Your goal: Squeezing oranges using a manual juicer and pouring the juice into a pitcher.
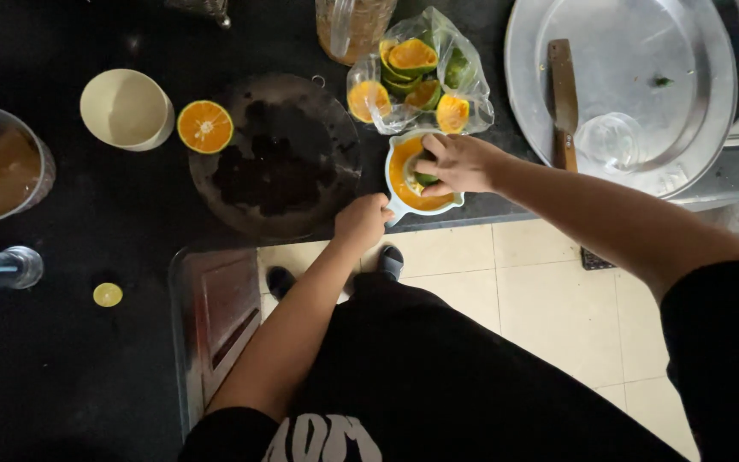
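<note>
Pressing down, the right hand [459, 162] clamps a green-skinned orange half [425, 178] onto the pale blue plastic juicer [404, 201] at frame centre. Steadying it against the twisting, the left hand [361, 221] closes on its handle. Spent halves fill a clear plastic bag [464, 77] just above.

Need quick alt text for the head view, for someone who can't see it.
Seen from above, the right hand presses a green-skinned citrus half into a juicer full of orange juice, while the left hand steadies its handle. Squeezed halves fill a clear bag behind; a cut orange half lies on the black counter.
</note>
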